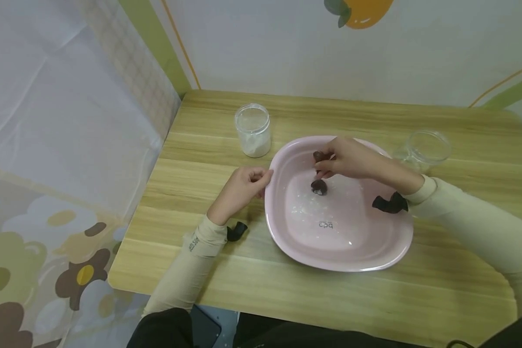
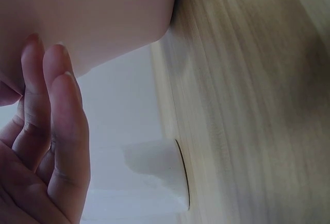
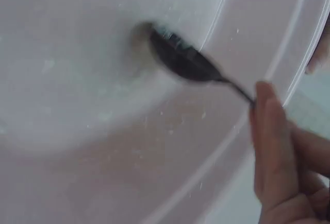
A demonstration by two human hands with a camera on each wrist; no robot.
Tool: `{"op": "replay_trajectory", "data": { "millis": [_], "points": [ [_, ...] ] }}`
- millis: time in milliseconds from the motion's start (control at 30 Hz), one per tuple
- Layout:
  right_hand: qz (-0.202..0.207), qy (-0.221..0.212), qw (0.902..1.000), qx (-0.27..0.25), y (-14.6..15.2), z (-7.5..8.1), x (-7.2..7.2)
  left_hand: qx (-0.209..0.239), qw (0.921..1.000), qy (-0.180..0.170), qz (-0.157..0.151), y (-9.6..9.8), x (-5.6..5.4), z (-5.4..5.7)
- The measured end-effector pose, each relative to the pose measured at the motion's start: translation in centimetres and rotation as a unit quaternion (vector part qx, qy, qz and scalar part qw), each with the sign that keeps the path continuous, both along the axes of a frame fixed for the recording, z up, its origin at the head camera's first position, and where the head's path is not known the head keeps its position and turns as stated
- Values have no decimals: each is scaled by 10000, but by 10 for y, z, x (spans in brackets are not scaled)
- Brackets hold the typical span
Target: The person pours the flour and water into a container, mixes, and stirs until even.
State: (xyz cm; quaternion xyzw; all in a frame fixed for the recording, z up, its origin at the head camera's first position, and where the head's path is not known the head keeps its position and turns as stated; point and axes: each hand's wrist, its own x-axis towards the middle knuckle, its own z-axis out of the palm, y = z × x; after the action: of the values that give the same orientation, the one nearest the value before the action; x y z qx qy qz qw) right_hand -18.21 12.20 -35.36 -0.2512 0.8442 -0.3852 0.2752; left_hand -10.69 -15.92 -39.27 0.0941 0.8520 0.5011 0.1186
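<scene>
A pink basin (image 1: 352,253) stands on the wooden table, with shiny wet-looking specks on its floor. My left hand (image 1: 245,188) grips the basin's left rim; the left wrist view shows its fingers (image 2: 69,126) along the outer wall. Over the inside of the basin, my right hand (image 1: 348,157) holds a dark spoon (image 1: 319,187) by its handle, bowl downward toward the basin floor. Closer up in the right wrist view, the spoon (image 3: 185,62) carries pale, glistening bits at its bowl's edge. Whether its tip touches the basin cannot be told.
Behind the basin's left side stands a clear jar (image 1: 253,130) with white powder in it. Another clear jar (image 1: 428,147) is at the right, partly behind my right forearm. Black curved pieces (image 1: 237,231) sit by both wrists. A printed cloth (image 1: 352,63) hangs along the table's back edge.
</scene>
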Motion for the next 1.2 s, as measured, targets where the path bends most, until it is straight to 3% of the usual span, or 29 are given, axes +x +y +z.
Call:
{"op": "replay_trajectory", "data": {
  "millis": [233,567,667,967,1200],
  "points": [
    [232,-143,9994,-197,-7,-2,5,4,10000,26,35,0,0,-1],
    [481,-1026,9919,-566,-10,-10,9,-23,10000,12,49,-1,1,-1],
    [521,-1052,9920,-463,-11,-12,9,-15,10000,32,50,-2,1,-1],
    [-196,-742,9970,31,2,-6,-7,9,10000,32,35,-1,1,-1],
    [-173,165,9997,39,9,-6,-17,-52,9999,90,19,-2,-1,-2]
  ]
}}
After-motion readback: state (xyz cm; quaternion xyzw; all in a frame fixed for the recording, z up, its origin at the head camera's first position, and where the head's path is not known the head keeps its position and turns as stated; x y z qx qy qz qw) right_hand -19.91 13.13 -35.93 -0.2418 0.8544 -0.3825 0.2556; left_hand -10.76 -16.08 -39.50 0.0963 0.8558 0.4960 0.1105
